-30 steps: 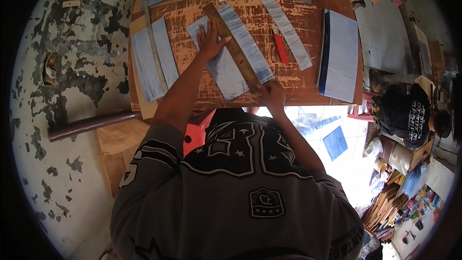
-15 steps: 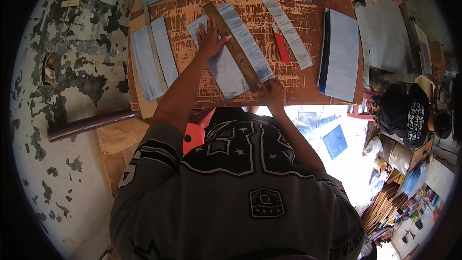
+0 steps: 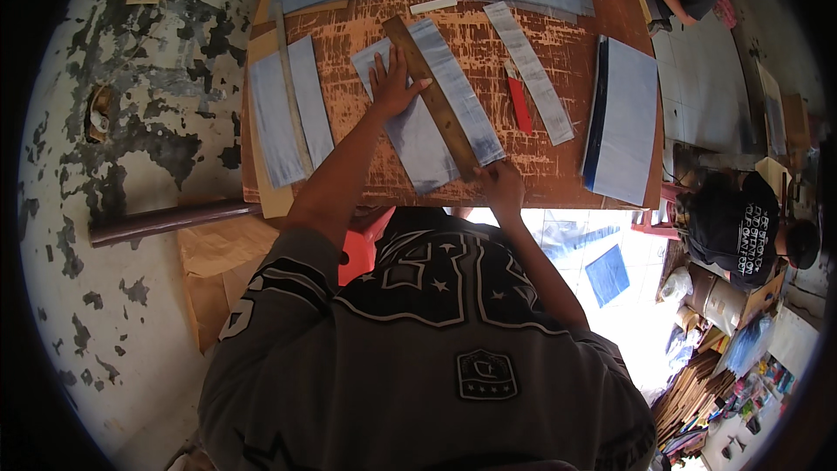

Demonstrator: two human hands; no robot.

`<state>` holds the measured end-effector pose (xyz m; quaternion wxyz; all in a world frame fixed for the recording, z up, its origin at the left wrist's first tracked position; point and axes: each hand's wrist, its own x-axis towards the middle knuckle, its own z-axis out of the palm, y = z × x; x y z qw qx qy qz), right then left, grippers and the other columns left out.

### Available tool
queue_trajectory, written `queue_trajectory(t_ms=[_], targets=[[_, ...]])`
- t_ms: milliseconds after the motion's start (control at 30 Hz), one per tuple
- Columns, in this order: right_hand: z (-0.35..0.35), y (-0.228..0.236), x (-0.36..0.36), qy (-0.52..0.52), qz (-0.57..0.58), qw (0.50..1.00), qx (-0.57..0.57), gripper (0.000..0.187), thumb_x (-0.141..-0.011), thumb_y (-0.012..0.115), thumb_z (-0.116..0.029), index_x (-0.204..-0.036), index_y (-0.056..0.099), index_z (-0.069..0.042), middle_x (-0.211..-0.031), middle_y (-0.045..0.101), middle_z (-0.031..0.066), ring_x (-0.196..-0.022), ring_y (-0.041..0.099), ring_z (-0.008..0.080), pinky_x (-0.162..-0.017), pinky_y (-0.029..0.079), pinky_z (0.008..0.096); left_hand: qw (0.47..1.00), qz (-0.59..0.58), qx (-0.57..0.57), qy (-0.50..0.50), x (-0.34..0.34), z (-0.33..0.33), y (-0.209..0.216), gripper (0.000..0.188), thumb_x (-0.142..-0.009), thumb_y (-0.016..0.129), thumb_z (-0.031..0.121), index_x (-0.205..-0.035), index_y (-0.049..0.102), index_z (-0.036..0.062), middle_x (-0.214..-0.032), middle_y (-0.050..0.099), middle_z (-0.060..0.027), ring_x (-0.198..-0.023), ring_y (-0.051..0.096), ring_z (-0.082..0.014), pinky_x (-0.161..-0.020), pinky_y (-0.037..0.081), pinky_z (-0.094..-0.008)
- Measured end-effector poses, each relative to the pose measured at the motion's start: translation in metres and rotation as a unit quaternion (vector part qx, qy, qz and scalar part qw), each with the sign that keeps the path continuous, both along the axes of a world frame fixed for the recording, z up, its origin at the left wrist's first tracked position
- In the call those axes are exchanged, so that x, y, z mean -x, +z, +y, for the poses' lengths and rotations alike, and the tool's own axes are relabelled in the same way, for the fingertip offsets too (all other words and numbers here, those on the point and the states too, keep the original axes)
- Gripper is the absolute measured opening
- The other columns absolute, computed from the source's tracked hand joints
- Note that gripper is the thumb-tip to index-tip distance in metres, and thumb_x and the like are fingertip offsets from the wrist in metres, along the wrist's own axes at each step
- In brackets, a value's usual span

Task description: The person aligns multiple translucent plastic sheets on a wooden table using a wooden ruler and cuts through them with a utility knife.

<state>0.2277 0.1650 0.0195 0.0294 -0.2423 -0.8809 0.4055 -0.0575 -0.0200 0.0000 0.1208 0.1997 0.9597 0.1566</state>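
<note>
Set against half a second ago, we see everything on the table (image 3: 558, 179) a little lower and further right in view, hands included. Since they all shift together, we read this as our head tilting rather than anything being slid. At the left, the paired blue sheets (image 3: 272, 122) with the thin rod (image 3: 292, 96) lying over them keep their place.

In the middle, the translucent sheet (image 3: 418, 144), the wooden ruler (image 3: 440, 113) laid slantwise and the bluish strip (image 3: 458, 87) along its right edge keep their arrangement, so we judge the work to be at a steady, pressed-down stage. We cannot tell whether sheet and strip are one piece beneath the ruler.

Our left hand (image 3: 394, 92) lies flat, fingers spread on the sheet and thumb reaching to the ruler; it is pressing, not grasping. Our right hand (image 3: 503, 190) is curled at the ruler's near end, fingertips drawn together beside the strip's lower corner; whether they pinch anything, we cannot tell.

Further right, the red tool (image 3: 520, 109) with its pale tip lies near the loose strip (image 3: 532, 74), and the stacked sheets (image 3: 628, 113) rest by the table's right edge, all untouched.
</note>
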Motion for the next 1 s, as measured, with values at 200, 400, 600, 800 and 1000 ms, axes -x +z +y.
queue_trajectory(t_ms=[200, 400, 600, 800, 1000], targets=[[-0.0001, -0.0007, 0.0005, 0.0, -0.002, 1.0, -0.003, 0.034, -0.086, 0.075, -0.035, -0.084, 0.07, -0.002, -0.084, 0.065, 0.0157, -0.08, 0.065, 0.0352, -0.075, 0.05, 0.0469, 1.0, 0.0, 0.001, -0.006, -0.0019, -0.0013, 0.0029, 0.11, -0.09, 0.051, 0.074, -0.163, -0.004, 0.0121, -0.17, -0.006, -0.0117, -0.154, -0.014, -0.0409, -0.121, -0.005, -0.0573], [-0.0007, 0.0002, 0.0004, -0.009, 0.018, 1.0, -0.009, 0.034, -0.083, 0.077, -0.033, -0.081, 0.068, -0.001, -0.083, 0.064, 0.0178, -0.08, 0.065, 0.0369, -0.073, 0.05, 0.0482, 1.0, -0.019, 0.018, -0.008, -0.0009, 0.0001, 0.0093, 0.11, -0.09, 0.052, 0.073, -0.163, -0.005, 0.0138, -0.17, -0.006, -0.0109, -0.154, -0.015, -0.0403, -0.121, -0.005, -0.0571], [0.0009, -0.0018, -0.0011, -0.005, 0.008, 1.0, 0.004, 0.034, -0.087, 0.074, -0.035, -0.084, 0.069, -0.002, -0.084, 0.064, 0.0146, -0.08, 0.065, 0.0334, -0.073, 0.05, 0.0462, 1.0, -0.014, 0.015, -0.007, -0.0012, 0.0019, 0.0078, 0.109, -0.09, 0.049, 0.075, -0.163, -0.003, 0.0137, -0.171, -0.006, -0.0104, -0.154, -0.015, -0.04, -0.121, -0.005, -0.0577], [-0.0004, -0.0015, -0.002, 0.0, 0.008, 1.0, 0.005, 0.032, -0.086, 0.075, -0.035, -0.084, 0.07, -0.003, -0.084, 0.064, 0.0143, -0.079, 0.065, 0.0333, -0.073, 0.05, 0.0457, 1.0, -0.009, 0.029, -0.003, -0.0018, -0.0014, 0.0055, 0.109, -0.09, 0.049, 0.076, -0.163, -0.001, 0.0132, -0.171, -0.006, -0.0102, -0.154, -0.015, -0.0399, -0.121, -0.004, -0.0579], [0.0012, -0.0014, -0.0032, -0.004, -0.005, 1.0, 0.012, 0.032, -0.082, 0.078, -0.033, -0.081, 0.067, -0.003, -0.085, 0.063, 0.0156, -0.086, 0.064, 0.036, -0.077, 0.049, 0.0478, 0.999, -0.029, 0.01, -0.016, -0.0019, 0.0025, 0.0095, 0.108, -0.091, 0.048, 0.076, -0.163, 0.0, 0.0116, -0.17, -0.007, -0.0111, -0.154, -0.016, -0.0403, -0.121, -0.005, -0.0578]])
